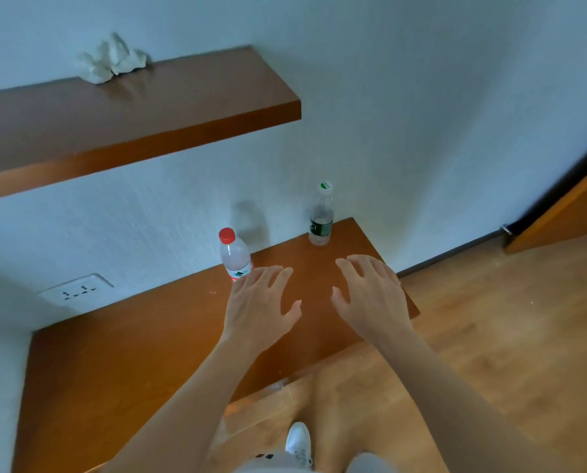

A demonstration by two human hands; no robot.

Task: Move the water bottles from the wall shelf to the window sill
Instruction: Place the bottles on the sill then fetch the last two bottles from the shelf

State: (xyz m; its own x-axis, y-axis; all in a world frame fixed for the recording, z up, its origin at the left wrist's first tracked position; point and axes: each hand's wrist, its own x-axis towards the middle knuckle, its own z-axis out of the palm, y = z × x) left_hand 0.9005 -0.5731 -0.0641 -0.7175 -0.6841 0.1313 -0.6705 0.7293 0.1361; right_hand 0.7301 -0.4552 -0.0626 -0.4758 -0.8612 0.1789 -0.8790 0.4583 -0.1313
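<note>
Water bottles: two on the lower wall shelf (148,353), both upright, none yet lifted.
Left hand (261,302): spread, fingers apart, palm down over the shelf, empty; fingertips just in front of the red-capped bottle (234,256), contact not clear.
Right hand (370,295): likewise spread and empty, palm down, hovering over the shelf's right end, short of the green-capped bottle (321,216).
Red-capped bottle: standing near the wall, long axis vertical, cap up, leaning slightly left in the wide-angle view; clear body, red-and-white label low down.
Green-capped bottle: farther back, close to the wall at the shelf's right rear corner, long axis vertical, cap up; dark green label, apparently only part full.
Step in hand: by the look of it, the reach for the first pick-up, one hand to each bottle.
Next move: likely calls for closing each hand round a bottle's body, then lifting straight up to keep it from tipping.
Upper shelf (131,107): crumpled white paper (111,61) at the wall; no bottles visible.
Window sill: out of view.
</note>
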